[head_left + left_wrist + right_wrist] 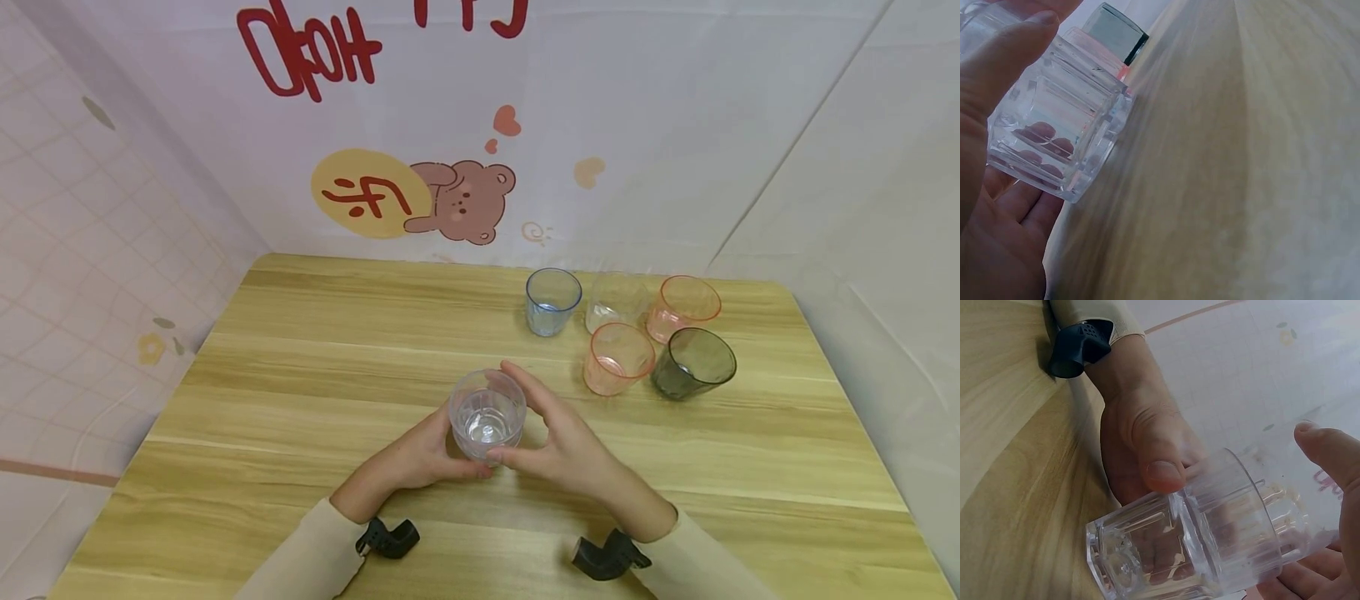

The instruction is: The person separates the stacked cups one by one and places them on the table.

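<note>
Both hands hold clear faceted drinking glasses (487,417) just above the front middle of the table; an extra rim line suggests one is nested in another, but I cannot tell for sure. My left hand (427,450) wraps the lower part from the left, its thumb on the near side and fingertips visible through the clear wall in the left wrist view. From the right, my right hand (562,433) spans the upper part, its thumb near and its fingers on the far side. In the right wrist view the faceted base (1116,562) tilts toward the table.
On the wooden table (300,333), at the back right, stand a blue glass (551,312), a clear glass (611,312), two pink glasses (615,375) and a dark grey glass (682,379). A printed cloth (637,100) hangs behind.
</note>
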A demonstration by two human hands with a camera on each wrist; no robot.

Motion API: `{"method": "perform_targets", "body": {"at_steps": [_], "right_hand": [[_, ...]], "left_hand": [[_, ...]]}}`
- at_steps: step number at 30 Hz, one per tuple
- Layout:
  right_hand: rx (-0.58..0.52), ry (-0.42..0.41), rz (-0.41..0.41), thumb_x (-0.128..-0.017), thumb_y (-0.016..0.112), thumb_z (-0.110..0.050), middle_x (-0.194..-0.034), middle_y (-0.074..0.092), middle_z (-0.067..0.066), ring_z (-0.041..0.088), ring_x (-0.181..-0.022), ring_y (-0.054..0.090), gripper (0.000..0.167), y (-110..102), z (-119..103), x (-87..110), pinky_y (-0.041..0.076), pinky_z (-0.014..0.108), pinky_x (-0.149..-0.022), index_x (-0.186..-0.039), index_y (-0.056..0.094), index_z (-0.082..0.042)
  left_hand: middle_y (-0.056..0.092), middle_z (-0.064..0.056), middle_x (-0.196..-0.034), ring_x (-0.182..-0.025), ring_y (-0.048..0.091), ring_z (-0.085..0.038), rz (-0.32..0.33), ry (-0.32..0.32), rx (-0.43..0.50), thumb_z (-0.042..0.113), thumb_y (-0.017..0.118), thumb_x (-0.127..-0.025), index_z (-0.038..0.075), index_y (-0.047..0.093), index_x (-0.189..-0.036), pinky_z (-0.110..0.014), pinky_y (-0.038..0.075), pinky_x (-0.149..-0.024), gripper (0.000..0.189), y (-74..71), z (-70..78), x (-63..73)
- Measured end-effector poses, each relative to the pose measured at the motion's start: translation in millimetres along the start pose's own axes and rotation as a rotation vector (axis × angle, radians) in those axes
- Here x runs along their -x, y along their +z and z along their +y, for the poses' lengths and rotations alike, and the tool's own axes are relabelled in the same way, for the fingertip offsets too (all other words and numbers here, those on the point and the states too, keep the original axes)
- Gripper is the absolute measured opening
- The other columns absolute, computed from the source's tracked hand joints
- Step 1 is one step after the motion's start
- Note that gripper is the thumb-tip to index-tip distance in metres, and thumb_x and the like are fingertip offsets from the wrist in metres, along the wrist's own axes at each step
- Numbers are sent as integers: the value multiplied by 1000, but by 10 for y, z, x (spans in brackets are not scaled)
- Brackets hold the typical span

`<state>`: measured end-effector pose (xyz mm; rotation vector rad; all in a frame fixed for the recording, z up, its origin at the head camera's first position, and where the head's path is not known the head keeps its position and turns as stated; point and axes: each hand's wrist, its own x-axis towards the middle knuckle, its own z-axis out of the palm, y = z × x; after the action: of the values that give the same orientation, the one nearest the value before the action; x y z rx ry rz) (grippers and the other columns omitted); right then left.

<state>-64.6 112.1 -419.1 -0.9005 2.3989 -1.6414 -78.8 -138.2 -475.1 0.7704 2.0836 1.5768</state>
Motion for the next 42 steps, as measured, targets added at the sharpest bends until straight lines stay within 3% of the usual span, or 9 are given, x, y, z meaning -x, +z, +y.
{"method": "perform_targets", "body": {"at_steps": [4, 11, 20, 30, 36, 42], "right_hand": [[-9, 10, -3, -86, 93, -12, -161, 58, 8, 29, -154, 50, 97, 2, 4, -7, 42, 41, -127, -166, 37, -10], [-6, 8, 0, -86, 93, -12, -160, 59, 9, 30, -153, 50, 95, 6, -2, -9, 43, 46, -127, -165, 40, -11], [8, -18, 21, -85, 93, -11, -158, 61, 10, 30, -151, 54, 94, 33, 4, -10, 45, 47, -125, -164, 41, -11], [-22, -28, 55, -84, 94, -10, -157, 62, 9, 27, -148, 56, 93, 47, 2, -4, 42, 34, -127, -162, 43, -14], [-29, -42, 80, -82, 95, -7, -155, 63, 9, 24, -147, 58, 94, 39, -20, -11, 41, 30, -126, -162, 45, -14], [-32, -78, 96, -80, 95, -4, -154, 64, 12, 22, -145, 59, 97, 24, -73, -24, 42, 26, -125, -162, 44, -12]], "left_hand": [[52, 3, -158, -150, 48, -20, -3, -14, 2, 17, 93, -86, 27, 26, -166, -53, 29, -132, 106, 4, -2, 0], [52, 2, -158, -151, 47, -22, 6, -8, -8, 18, 93, -86, 20, 26, -167, -60, 26, -132, 106, 7, -10, 4], [54, 4, -157, -150, 48, -21, 8, -6, -27, 22, 93, -87, 28, 29, -166, -60, 27, -132, 102, -3, -16, 13], [53, 5, -158, -151, 48, -20, -5, -7, -28, 23, 93, -87, 29, 28, -167, -58, 28, -132, 102, -11, -2, 13], [54, 3, -158, -148, 51, -21, -4, -13, -26, 22, 93, -87, 25, 31, -165, -54, 33, -131, 100, -15, 2, 3], [53, 1, -160, -151, 48, -23, -3, -24, -23, 23, 92, -88, 24, 28, -167, -58, 31, -131, 102, -19, 4, 9]]}}
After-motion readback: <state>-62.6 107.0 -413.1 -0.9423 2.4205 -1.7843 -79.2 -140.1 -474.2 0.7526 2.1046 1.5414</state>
